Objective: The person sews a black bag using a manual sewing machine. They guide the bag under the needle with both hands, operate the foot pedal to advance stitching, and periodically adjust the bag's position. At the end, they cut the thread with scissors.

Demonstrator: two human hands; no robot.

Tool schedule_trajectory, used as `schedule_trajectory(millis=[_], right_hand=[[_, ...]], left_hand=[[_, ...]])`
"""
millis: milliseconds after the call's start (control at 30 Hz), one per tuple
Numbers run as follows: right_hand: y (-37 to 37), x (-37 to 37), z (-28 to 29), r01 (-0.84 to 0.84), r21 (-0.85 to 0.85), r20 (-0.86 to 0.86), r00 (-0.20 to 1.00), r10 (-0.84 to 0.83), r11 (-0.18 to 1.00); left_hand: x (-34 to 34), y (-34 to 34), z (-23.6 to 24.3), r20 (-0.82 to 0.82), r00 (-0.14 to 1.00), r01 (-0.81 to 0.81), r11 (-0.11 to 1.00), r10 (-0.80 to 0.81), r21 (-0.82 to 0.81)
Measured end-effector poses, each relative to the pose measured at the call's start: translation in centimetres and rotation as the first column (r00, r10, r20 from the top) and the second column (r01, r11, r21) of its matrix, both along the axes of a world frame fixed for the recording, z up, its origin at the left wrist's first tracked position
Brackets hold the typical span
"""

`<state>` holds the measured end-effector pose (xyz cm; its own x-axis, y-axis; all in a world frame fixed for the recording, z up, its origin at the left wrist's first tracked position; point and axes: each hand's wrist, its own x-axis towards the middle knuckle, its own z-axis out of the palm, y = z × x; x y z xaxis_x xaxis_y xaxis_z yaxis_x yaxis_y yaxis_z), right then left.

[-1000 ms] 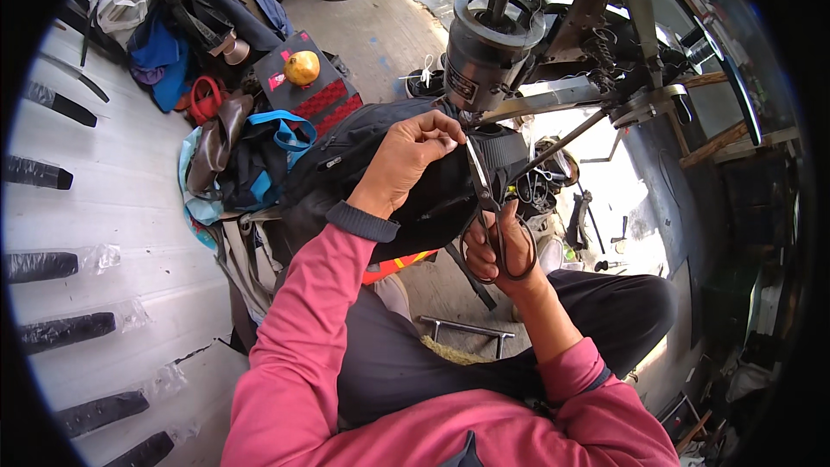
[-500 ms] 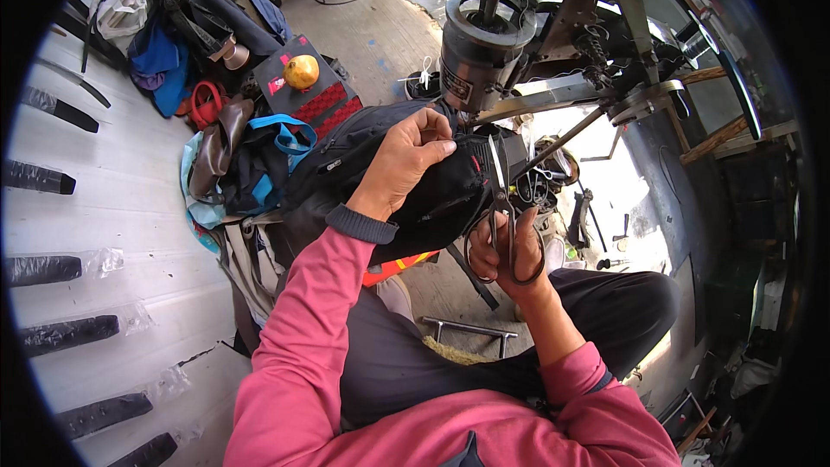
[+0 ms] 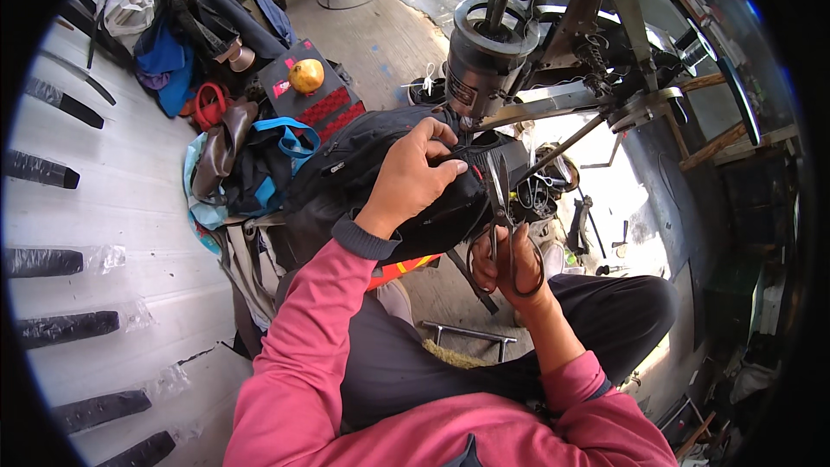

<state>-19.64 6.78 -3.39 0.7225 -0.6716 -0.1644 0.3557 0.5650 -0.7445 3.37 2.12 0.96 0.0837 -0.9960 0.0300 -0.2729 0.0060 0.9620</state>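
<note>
My right hand (image 3: 508, 270) grips dark metal scissors (image 3: 501, 203) by their finger loops. Their blades point away from me, slightly apart, beside the right end of a black backpack (image 3: 359, 156). Over that same end, my left hand (image 3: 411, 173) is closed, thumb and fingers curled at the bag's dark fabric. What lies between its fingertips is too dark to make out. Just beyond the left fingertips stands a sewing machine's dark metal cylinder (image 3: 477, 78), with the bag lying up against it.
Left of the bag lie a brown leather piece (image 3: 223, 151), a blue-handled bag (image 3: 285, 143) and a dark box (image 3: 303, 104) carrying a round yellowish fruit (image 3: 306, 76). Clothes (image 3: 207, 9) are heaped farther back. A metal-framed stool (image 3: 467, 337) stands below, between my legs.
My left hand has shifted slightly right and down, and its thumb has moved away from the index fingertip. The scissors have dropped a little, their tips now lower beside the bag.
</note>
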Motion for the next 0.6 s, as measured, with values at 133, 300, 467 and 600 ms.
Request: schedule_trajectory(millis=[133, 300, 467, 600], right_hand=[[-0.3, -0.6, 0.9, 0.028, -0.146, -0.229, 0.971, -0.061, 0.989], [-0.7, -1.7, 2.4, 0.017, -0.221, -0.433, 0.894, -0.114, 0.975], [-2.4, -2.8, 3.9, -0.085, -0.285, -0.614, 0.781, -0.114, 0.955], [-5.1, -3.4, 6.3, -0.305, -0.523, -0.795, 0.511, -0.327, 0.795]], left_hand=[[0.0, 0.1, 0.1, 0.067, 0.998, -0.012, 1.0, 0.013, -0.018], [-0.3, 0.1, 0.0, 0.228, 0.972, -0.029, 0.994, 0.052, -0.104], [-0.7, 0.4, 0.2, 0.486, 0.865, 0.075, 0.924, 0.128, -0.376], [-0.6, 0.1, 0.3, 0.555, 0.818, 0.156, 0.871, 0.15, -0.465]])
